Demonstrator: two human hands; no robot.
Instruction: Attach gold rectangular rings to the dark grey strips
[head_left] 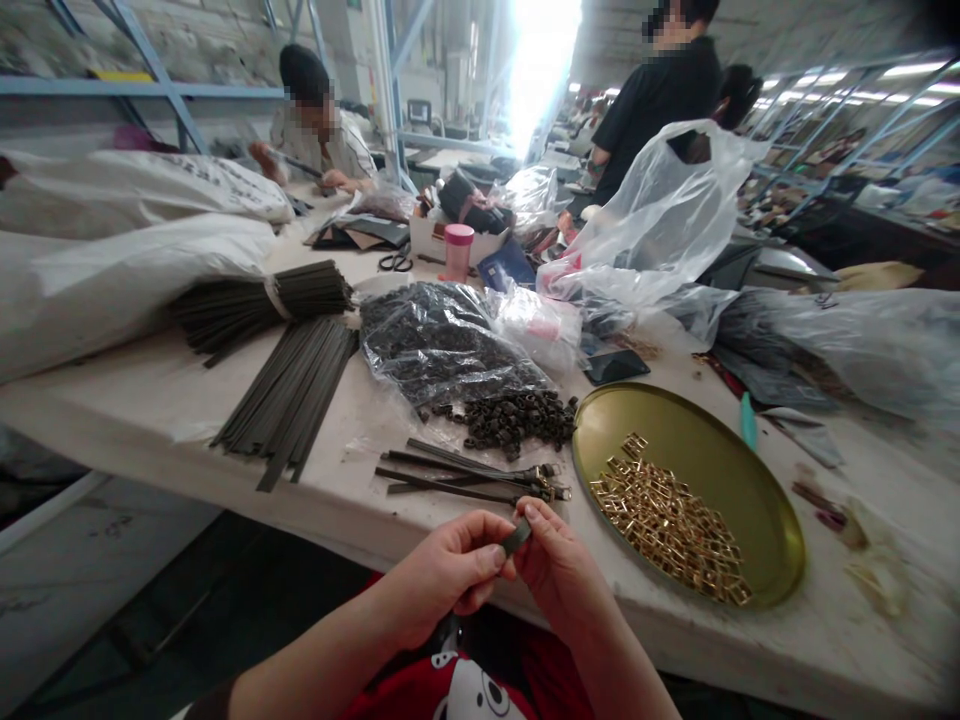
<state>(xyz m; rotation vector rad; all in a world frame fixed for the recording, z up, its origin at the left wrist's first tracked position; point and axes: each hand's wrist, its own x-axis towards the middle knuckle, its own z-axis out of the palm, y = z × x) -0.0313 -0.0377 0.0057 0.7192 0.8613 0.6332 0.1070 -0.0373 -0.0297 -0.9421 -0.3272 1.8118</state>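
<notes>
Between my two hands, just over the table's front edge, is a dark strap, with only a short piece showing. My left hand pinches it from the left. The fingers of my right hand close on its other side. Just beyond lie several dark straps with buckles. To the right, a round gold tray holds a heap of gold buckles. Small black strap loops spill from a clear plastic bag behind the straps.
Loose dark strips and a tied bundle of strips lie at left beside white sacks. Farther back are scissors, a pink-lidded jar and a standing plastic bag. Two people are beyond the table.
</notes>
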